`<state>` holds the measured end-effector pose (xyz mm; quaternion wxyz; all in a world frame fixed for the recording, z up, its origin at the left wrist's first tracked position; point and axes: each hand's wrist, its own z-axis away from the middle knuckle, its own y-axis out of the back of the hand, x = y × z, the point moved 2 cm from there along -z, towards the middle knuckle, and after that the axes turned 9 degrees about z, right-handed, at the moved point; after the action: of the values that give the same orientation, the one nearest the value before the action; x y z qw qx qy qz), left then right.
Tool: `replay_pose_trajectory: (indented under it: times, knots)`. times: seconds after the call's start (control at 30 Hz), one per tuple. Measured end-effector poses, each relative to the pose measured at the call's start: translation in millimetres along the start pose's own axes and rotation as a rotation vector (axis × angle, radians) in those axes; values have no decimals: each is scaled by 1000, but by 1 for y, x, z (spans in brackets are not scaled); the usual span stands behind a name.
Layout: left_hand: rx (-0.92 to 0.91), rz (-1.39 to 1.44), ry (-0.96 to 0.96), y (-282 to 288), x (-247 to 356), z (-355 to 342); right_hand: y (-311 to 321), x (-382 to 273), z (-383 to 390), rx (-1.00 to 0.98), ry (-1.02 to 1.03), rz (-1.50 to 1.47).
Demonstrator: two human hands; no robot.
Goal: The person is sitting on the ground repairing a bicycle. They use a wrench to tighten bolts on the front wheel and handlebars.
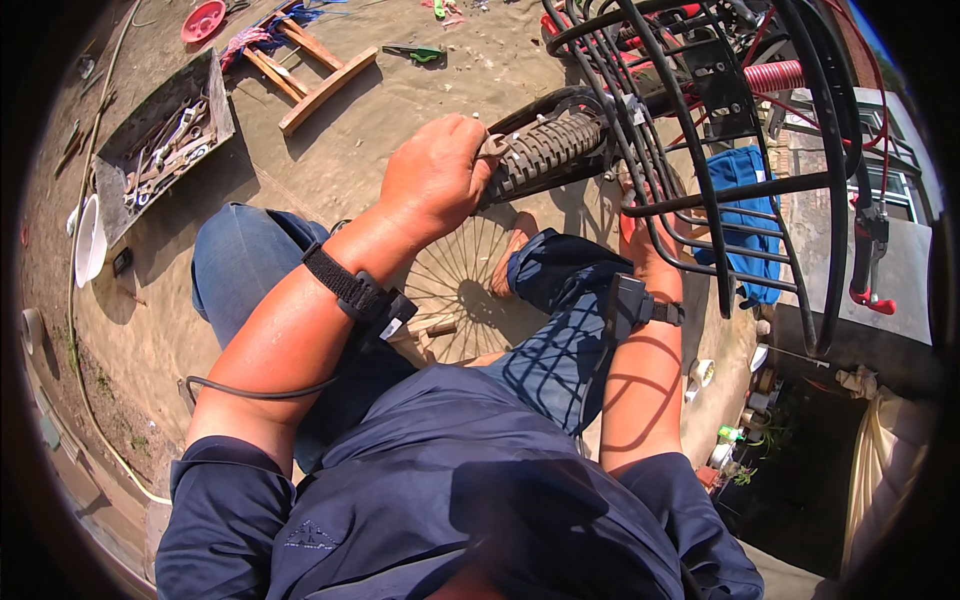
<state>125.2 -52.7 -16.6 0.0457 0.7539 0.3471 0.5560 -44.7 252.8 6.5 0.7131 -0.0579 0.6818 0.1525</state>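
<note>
A bicycle with a knobbly black tyre (pixel 550 150) stands in front of me. My left hand (pixel 440 172) is closed in a fist at the near left side of that tyre. A small greyish end shows by its fingers, but I cannot make out what it is. My right hand (pixel 652 222) reaches to the right side of the wheel, behind the bars of the black rear rack (pixel 720 190). Those bars cover much of it, so its fingers are hard to read. Something red shows beside it.
At the left, a metal tray (pixel 222 112) holds several wrenches and other tools, with a white basin (pixel 90 240) beside it. A wooden frame (pixel 330 90), a red bowl (pixel 203 20) and a green-handled tool (pixel 415 53) lie farther off. A blue bag (pixel 745 205) sits behind the rack.
</note>
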Motion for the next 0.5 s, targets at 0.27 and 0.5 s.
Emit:
replay_pose_trajectory:
  times: [0.27, 0.5]
  knots:
    - [-9, 2, 14, 2, 2, 0, 1, -1, -4, -36, -32, -104]
    - [-15, 7, 10, 1, 0, -1, 2, -1, -7, -67, -64, -193]
